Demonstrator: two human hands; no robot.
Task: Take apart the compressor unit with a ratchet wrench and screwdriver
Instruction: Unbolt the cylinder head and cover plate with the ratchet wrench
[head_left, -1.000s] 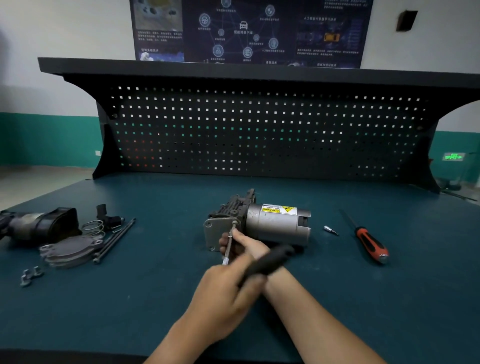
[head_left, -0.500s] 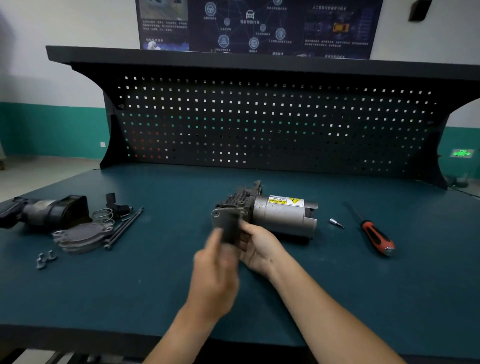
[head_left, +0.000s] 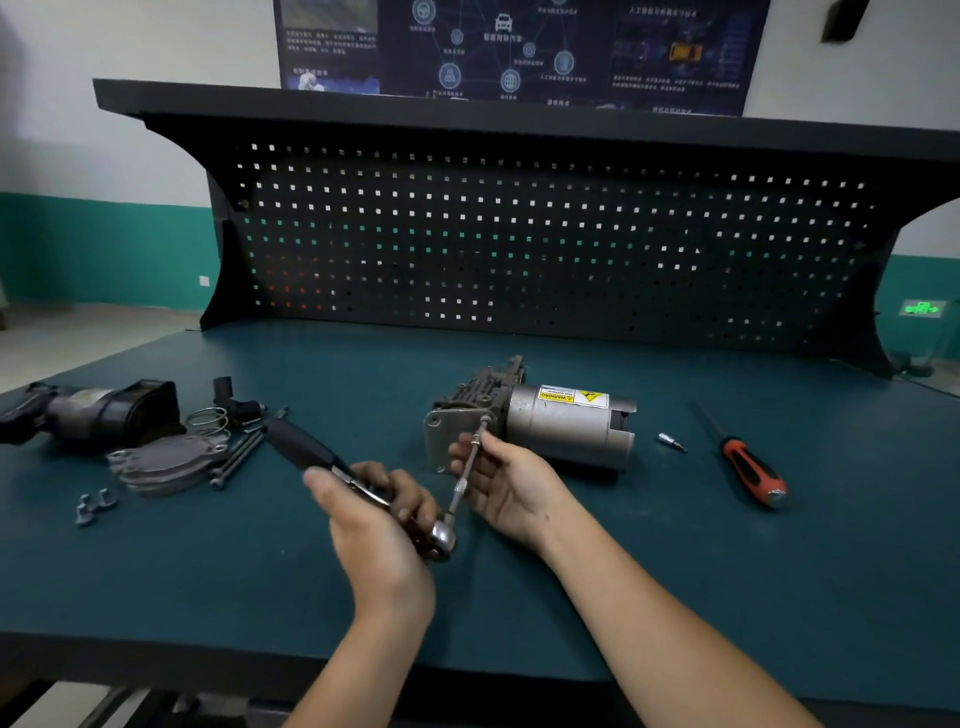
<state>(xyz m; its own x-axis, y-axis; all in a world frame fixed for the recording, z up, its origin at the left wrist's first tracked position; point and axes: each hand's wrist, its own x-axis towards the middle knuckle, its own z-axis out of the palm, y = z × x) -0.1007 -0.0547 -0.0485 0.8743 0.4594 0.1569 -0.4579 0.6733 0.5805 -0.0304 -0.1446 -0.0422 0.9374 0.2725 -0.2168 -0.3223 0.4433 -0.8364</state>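
Head view: the compressor unit (head_left: 540, 421) is lying on its side near the middle of the green table (head_left: 623, 571), its grey motor cylinder pointing right and its flat end plate facing left. A yellow label (head_left: 571, 397) on the cylinder is reading "WARNING" beside a triangular hazard symbol; the finer print on it is too small to read. Both hands are grasping the tool. The left hand (head_left: 374, 525) is gripping the ratchet wrench (head_left: 363, 483) close to its chrome head, with the black handle pointing up and to the left. The right hand (head_left: 511, 483) is pinching the thin extension bar (head_left: 467, 467), which is running from the ratchet head up to the upper right corner of the end plate. The red-and-black screwdriver (head_left: 748, 467) is lying on the table well to the right of the unit, with a small silver bit (head_left: 670, 441) between the two. At the left, grey cover plates (head_left: 166, 462), a coil spring (head_left: 208, 418), long bolts (head_left: 236, 457) and a black housing (head_left: 93, 410) are lying together. A black pegboard (head_left: 519, 244) is standing along the back of the table. Above it a dark poster (head_left: 509, 47) is showing circular icons, a car symbol and text too small to read. A green sign (head_left: 922, 308) is glowing at the far right, its writing unreadable.
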